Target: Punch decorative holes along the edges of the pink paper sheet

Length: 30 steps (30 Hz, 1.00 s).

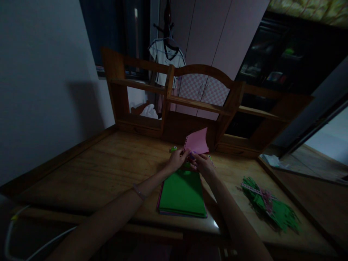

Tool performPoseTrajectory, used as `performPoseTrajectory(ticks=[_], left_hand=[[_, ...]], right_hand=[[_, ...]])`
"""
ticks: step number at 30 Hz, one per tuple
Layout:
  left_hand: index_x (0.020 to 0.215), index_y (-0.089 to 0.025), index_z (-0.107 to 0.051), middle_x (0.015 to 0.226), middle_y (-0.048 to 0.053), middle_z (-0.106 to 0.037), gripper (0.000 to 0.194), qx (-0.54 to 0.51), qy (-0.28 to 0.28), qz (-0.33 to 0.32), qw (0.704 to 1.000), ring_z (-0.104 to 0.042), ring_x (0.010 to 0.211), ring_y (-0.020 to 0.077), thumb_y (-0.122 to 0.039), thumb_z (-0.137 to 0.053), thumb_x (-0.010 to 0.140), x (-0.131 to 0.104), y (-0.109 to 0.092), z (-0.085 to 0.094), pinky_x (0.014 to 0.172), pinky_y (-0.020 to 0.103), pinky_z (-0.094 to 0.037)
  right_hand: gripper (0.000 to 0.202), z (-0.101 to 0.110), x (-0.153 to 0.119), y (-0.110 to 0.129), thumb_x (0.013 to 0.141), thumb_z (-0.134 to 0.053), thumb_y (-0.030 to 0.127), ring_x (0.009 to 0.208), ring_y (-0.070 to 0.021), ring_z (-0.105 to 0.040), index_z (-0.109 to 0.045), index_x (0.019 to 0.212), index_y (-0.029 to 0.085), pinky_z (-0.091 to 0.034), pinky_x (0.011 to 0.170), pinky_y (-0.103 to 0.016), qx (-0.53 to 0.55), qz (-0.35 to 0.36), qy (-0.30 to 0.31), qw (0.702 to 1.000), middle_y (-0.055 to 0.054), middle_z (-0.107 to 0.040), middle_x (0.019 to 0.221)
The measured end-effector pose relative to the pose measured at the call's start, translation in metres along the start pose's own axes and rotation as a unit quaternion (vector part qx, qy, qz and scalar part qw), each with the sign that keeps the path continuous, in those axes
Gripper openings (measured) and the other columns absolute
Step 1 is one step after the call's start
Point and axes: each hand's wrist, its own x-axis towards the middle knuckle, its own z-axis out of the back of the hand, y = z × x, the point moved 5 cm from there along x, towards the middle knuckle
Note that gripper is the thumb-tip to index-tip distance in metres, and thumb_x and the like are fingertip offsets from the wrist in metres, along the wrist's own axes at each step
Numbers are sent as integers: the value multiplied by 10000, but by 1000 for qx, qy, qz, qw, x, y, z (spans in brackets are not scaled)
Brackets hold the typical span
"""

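Observation:
My left hand (177,159) is closed, its fingers pinching the lower left edge of a sheet of pink paper (198,140). A row of small dark notches or holes runs down that sheet's left edge. My right hand (204,165) is curled around a small purple object (192,155) right at the paper's bottom edge. Fingers cover most of it, so its kind is unclear. Beneath both hands lies a stack of coloured paper with a green sheet (183,192) on top and pink edges showing below.
A heap of thin green paper strips (272,206) with some pink pieces (266,199) lies at the right of the wooden desk (122,163). Small green items (173,148) sit behind my hands. A wooden shelf unit (201,104) stands along the desk's back.

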Motion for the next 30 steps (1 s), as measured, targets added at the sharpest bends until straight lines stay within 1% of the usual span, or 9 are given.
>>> performPoseTrajectory(ticks=[4, 7, 10, 13, 19, 22, 25, 30], left_hand=[[808, -134, -656, 764, 61, -687, 432, -7, 3, -3, 1000, -615, 708, 174, -508, -457, 894, -1, -1, 0, 658, 251, -442], [786, -136, -648, 790, 64, -690, 411, -13, 4, -13, 1000, -616, 730, 169, -477, -453, 905, -1, -3, 1, 680, 247, -445], [844, -145, -653, 822, 53, -691, 358, -14, 6, -33, 999, -613, 751, 162, -428, -448, 918, 0, -4, 0, 701, 243, -446], [915, -153, -655, 844, 47, -691, 330, -7, 12, -35, 999, -615, 766, 164, -407, -443, 922, 0, -3, -1, 707, 246, -448], [927, -154, -653, 865, 49, -694, 337, 6, 10, -37, 999, -615, 782, 164, -412, -436, 926, 0, -4, 0, 716, 249, -444], [859, -147, -656, 824, 50, -693, 350, 0, 4, -32, 999, -610, 742, 159, -426, -454, 918, 0, -4, 1, 694, 244, -438], [784, -135, -654, 778, 59, -689, 385, -10, 3, -13, 1000, -604, 691, 157, -457, -478, 900, 0, -2, 0, 649, 241, -428], [788, -132, -659, 760, 55, -680, 411, -11, -3, -8, 1000, -596, 679, 157, -478, -467, 900, 0, 1, 0, 626, 242, -411]], right_hand=[[328, -1, -2, 2, 598, -834, 371, 445, -76, -502, -637, 768, 171, -432, 413, -197, -4, 0, -10, 1000, 25, -585, 585], [332, 1, -3, 2, 602, -832, 386, 449, -79, -507, -639, 772, 176, -432, 407, -197, -25, -2, -24, 999, 19, -597, 598], [335, 2, -4, 1, 613, -824, 404, 452, -83, -515, -643, 780, 177, -437, 410, -201, -43, -1, -30, 999, 16, -602, 601], [335, 2, -4, 1, 621, -813, 424, 443, -86, -519, -636, 762, 177, -432, 406, -203, -54, 0, -35, 998, 21, -593, 579], [342, 1, -3, 2, 625, -794, 455, 416, -98, -519, -611, 711, 180, -414, 384, -211, -72, -1, -45, 996, 24, -577, 529], [346, 2, -3, 1, 615, -799, 457, 409, -101, -512, -607, 708, 184, -410, 377, -213, -63, 0, -46, 997, 25, -570, 514], [351, 2, -2, 1, 609, -802, 457, 403, -99, -500, -609, 716, 184, -401, 365, -210, -58, 0, -45, 997, 24, -566, 515], [353, 1, -4, 3, 601, -809, 448, 402, -86, -484, -609, 709, 177, -401, 367, -205, -53, 6, -48, 997, 19, -572, 534]])
